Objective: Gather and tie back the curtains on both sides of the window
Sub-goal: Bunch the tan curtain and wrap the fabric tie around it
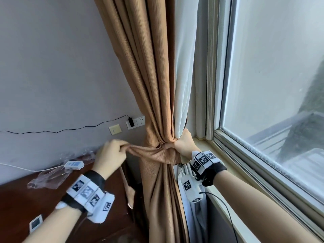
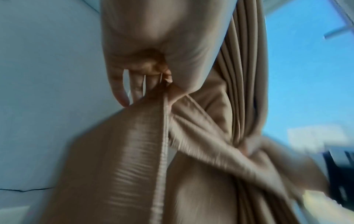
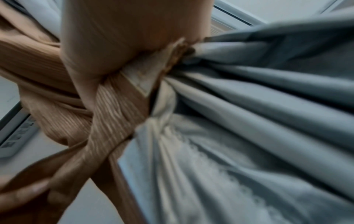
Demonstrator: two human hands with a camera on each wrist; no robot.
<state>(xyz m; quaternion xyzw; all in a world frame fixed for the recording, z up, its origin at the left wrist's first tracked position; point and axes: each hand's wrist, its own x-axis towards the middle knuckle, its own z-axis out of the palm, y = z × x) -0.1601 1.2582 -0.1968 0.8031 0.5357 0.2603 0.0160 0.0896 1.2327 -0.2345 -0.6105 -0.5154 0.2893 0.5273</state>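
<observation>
A tan ribbed curtain (image 1: 149, 76) with a white lining (image 1: 184, 67) hangs gathered beside the window (image 1: 280, 85). A tan tie-back band (image 1: 157, 154) wraps the bundle at sill height. My left hand (image 1: 112, 155) pinches the band's free end and holds it out to the left; its tail (image 1: 127, 186) dangles below. My right hand (image 1: 182, 142) grips the gathered curtain and the band at the pinch point on the window side. The left wrist view shows fingers (image 2: 138, 84) pinching the band (image 2: 134, 144). In the blurred right wrist view the band (image 3: 111, 121) crosses the grey lining (image 3: 249, 121).
A dark wooden desk (image 1: 26, 204) stands at lower left with a clear plastic bag (image 1: 50, 178), a white device (image 1: 73, 164) and a small display (image 1: 36, 223). Wall sockets (image 1: 135, 122) with a black cable lie behind. The window sill (image 1: 245, 174) runs along the right.
</observation>
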